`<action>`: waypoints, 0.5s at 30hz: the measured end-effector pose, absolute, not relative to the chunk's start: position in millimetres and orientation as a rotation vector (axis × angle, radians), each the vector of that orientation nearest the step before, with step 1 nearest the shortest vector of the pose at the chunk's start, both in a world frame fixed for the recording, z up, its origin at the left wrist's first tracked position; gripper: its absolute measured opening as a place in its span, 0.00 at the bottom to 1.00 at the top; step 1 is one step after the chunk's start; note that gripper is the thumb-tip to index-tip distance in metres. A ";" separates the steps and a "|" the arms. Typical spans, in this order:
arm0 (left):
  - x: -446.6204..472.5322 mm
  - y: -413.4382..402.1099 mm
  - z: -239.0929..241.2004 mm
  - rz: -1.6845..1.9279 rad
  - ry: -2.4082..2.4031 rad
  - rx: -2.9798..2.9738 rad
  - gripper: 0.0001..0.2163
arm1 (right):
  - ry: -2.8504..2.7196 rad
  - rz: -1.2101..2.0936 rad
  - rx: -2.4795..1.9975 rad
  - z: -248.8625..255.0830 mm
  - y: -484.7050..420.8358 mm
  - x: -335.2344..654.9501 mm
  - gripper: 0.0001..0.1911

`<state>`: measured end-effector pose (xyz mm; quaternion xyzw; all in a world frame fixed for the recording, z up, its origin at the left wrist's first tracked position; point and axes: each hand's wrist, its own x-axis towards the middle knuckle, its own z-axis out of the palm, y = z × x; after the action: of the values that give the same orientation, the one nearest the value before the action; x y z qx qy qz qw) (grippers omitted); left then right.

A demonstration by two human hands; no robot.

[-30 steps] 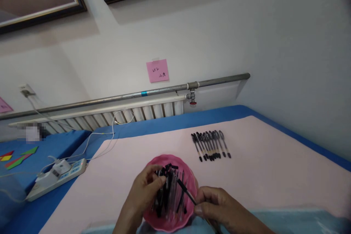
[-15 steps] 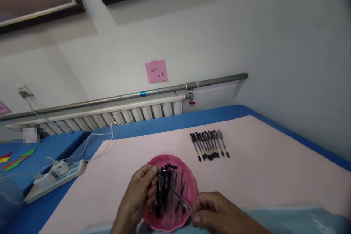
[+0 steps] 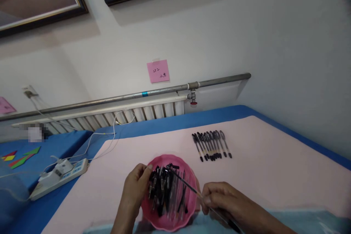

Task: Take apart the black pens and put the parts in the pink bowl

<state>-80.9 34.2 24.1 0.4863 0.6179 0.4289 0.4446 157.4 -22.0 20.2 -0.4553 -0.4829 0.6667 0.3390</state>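
A pink scalloped bowl (image 3: 192,210) holds black pen caps (image 3: 153,186) and several clear pen barrels (image 3: 172,199). My left hand (image 3: 134,186) is at the bowl's left rim, thumb and fingers closed on the edge beside the caps. In my right hand (image 3: 219,199), right of the bowl, is a slim pen (image 3: 192,188). Its dark, thin end slants up-left over the bowl, and a clear length with a black end extends below my fingers. Part of it is hidden by the fingers. Behind the bowl, several capped pens (image 3: 212,146) lie side by side in a row.
Pale pink sheeting (image 3: 268,157) covers the blue table (image 3: 227,111). To the left lie a white power strip (image 3: 74,175) with plugs, white cables (image 3: 90,139) and coloured flat pieces (image 3: 23,159). A radiator (image 3: 153,111) and a pipe (image 3: 120,98) run along the wall.
My left hand has moved from over the bowl's contents to its left rim, uncovering the caps. The right hand has shifted right with the pen, whose clear lower length now shows.
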 end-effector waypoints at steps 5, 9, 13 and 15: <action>-73.8 28.0 23.5 1.049 1.413 1.266 0.16 | -1.264 1.747 -1.189 12.1 -21.3 153.8 0.09; -47.7 16.0 22.4 0.819 0.993 0.972 0.18 | -1.278 1.745 -1.240 10.1 -23.6 144.6 0.09; -45.9 18.2 25.8 1.058 0.957 0.826 0.18 | -1.343 1.777 -1.323 17.4 -25.1 144.1 0.05; -57.6 24.0 28.9 1.259 1.058 0.804 0.18 | -1.370 1.778 -1.319 20.4 -23.9 147.9 0.05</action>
<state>-57.6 24.0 28.9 0.3482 0.4583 0.5453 0.6094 147.9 -23.9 20.4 -0.4883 -0.5073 0.6585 0.2658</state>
